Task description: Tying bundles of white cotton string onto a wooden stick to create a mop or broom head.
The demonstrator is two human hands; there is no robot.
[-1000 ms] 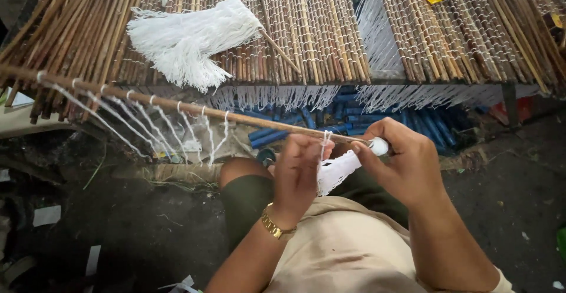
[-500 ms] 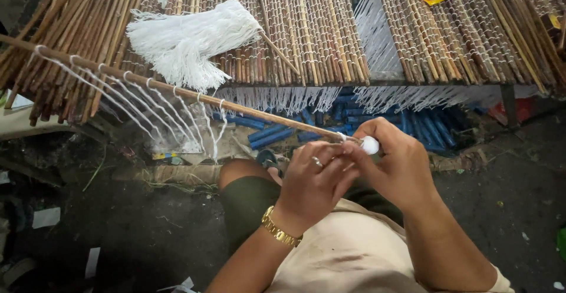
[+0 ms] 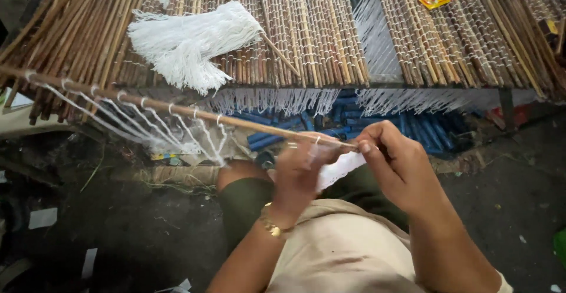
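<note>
Head cam: right hand (image 3: 394, 166) pinches the end of the long thin bamboo stick (image 3: 177, 107) w/ white string loops, steadying it; left hand (image 3: 299, 172), blurry, prob closed on white cord bundle (image 3: 339, 168), over lap.

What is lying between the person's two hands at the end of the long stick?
In the head view, a small bunch of white strings lies between the left hand and right hand, under the thin brown wooden stick.
</note>
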